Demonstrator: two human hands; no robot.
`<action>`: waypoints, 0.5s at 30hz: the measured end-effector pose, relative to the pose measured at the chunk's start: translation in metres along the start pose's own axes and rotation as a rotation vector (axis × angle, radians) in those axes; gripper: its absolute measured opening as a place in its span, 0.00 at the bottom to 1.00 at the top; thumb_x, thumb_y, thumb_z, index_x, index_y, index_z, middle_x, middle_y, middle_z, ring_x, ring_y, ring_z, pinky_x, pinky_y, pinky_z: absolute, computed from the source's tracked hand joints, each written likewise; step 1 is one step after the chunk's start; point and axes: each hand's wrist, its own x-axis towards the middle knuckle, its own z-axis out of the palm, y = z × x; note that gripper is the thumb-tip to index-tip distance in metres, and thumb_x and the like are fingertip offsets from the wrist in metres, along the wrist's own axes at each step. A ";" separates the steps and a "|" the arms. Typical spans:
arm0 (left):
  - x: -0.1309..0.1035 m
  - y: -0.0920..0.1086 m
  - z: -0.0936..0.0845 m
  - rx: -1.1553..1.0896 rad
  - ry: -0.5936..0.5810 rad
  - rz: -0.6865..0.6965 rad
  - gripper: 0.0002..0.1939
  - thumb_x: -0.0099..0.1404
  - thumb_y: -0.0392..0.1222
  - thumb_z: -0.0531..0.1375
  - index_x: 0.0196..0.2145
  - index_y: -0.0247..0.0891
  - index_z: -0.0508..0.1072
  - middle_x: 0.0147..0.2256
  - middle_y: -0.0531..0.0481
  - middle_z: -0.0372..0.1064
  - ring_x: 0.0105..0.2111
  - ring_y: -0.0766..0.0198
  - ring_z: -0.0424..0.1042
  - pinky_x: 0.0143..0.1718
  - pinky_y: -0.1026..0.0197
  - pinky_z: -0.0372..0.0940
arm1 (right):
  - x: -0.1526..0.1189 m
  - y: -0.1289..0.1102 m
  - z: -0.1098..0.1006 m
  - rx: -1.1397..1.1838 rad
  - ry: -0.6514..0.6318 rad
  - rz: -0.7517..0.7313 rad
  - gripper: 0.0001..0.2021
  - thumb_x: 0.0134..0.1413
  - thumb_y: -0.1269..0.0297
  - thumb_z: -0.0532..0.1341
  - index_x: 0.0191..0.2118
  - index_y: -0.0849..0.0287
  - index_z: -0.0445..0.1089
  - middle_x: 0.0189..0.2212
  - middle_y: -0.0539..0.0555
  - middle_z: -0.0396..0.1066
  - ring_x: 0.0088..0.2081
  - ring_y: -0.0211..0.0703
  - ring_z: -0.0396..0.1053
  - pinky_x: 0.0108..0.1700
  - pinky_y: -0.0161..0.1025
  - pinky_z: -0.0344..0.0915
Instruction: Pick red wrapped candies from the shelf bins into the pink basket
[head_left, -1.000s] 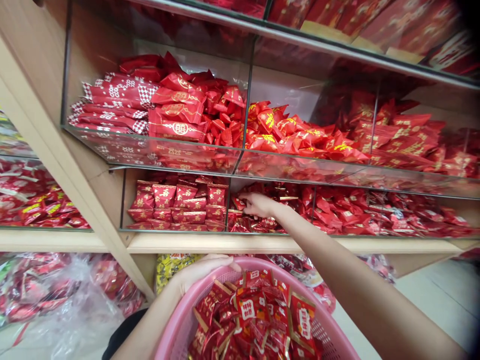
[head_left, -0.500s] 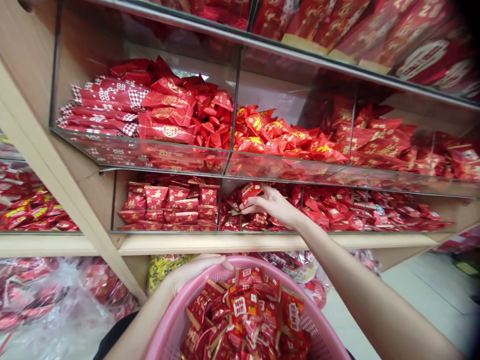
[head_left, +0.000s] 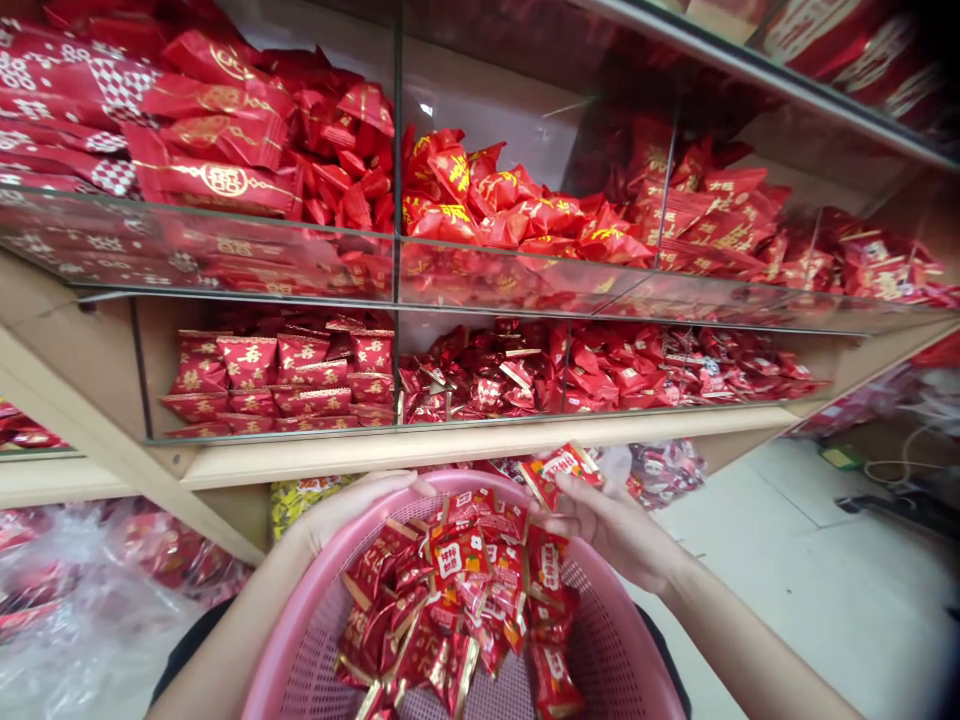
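Right hand (head_left: 622,525) is no longer reaching into the lower shelf compartment; since the earlier frame it is coming back to the basket's right side, bringing a red snack packet (head_left: 559,470) with a white label. Left hand (head_left: 364,505) is staying on the pink basket (head_left: 630,645), and the view is shifting, the shelves now sitting further left.

Right hand is pinching the packet between thumb and fingers, palm partly turned up, probably so the small wrapper is staying secure without crushing. Left hand is lying over the rim on its own side, fingers close together, thumb not clearly showing; likely it is steadying the basket while the other is working. Whether right fingertips are touching the rim, cannot tell. Basket is sitting low and close to the body between the forearms, seemingly for a short carry from shelf to rim.

Held packet is lying at the right hand's fingertips, just above the basket's far right rim, outside the pile. Loose packets (head_left: 457,560) are filling the basket's middle, below and between both hands. Beyond the hands, wooden shelf edge (head_left: 480,437) is running across, with shiny red packets (head_left: 480,380) heaping up behind glass.
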 end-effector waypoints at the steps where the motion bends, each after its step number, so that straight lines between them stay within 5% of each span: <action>1: 0.000 0.000 0.000 -0.008 0.000 -0.004 0.13 0.61 0.45 0.55 0.39 0.38 0.75 0.42 0.47 0.72 0.40 0.57 0.69 0.45 0.57 0.61 | -0.005 0.004 -0.004 -0.020 0.018 -0.014 0.05 0.49 0.63 0.62 0.31 0.59 0.70 0.30 0.51 0.74 0.33 0.39 0.71 0.37 0.36 0.68; 7: -0.001 0.003 0.003 -0.025 0.025 -0.019 0.13 0.61 0.44 0.55 0.40 0.39 0.75 0.42 0.48 0.71 0.40 0.57 0.69 0.46 0.56 0.60 | -0.021 0.018 -0.012 -0.076 0.100 -0.088 0.08 0.46 0.62 0.64 0.34 0.58 0.70 0.36 0.53 0.73 0.37 0.42 0.69 0.42 0.39 0.64; 11: 0.000 0.004 0.003 -0.010 0.030 -0.011 0.14 0.61 0.46 0.55 0.38 0.37 0.76 0.44 0.46 0.70 0.42 0.56 0.68 0.44 0.56 0.62 | -0.024 0.025 -0.010 0.026 0.159 0.037 0.06 0.48 0.61 0.63 0.30 0.57 0.70 0.27 0.51 0.72 0.30 0.37 0.69 0.35 0.34 0.65; 15: 0.000 0.005 0.004 -0.028 0.029 -0.024 0.13 0.61 0.46 0.56 0.38 0.37 0.76 0.45 0.46 0.69 0.43 0.55 0.68 0.45 0.55 0.62 | -0.028 0.033 -0.001 0.035 0.166 0.094 0.06 0.46 0.62 0.64 0.30 0.57 0.69 0.28 0.50 0.72 0.32 0.38 0.70 0.40 0.36 0.65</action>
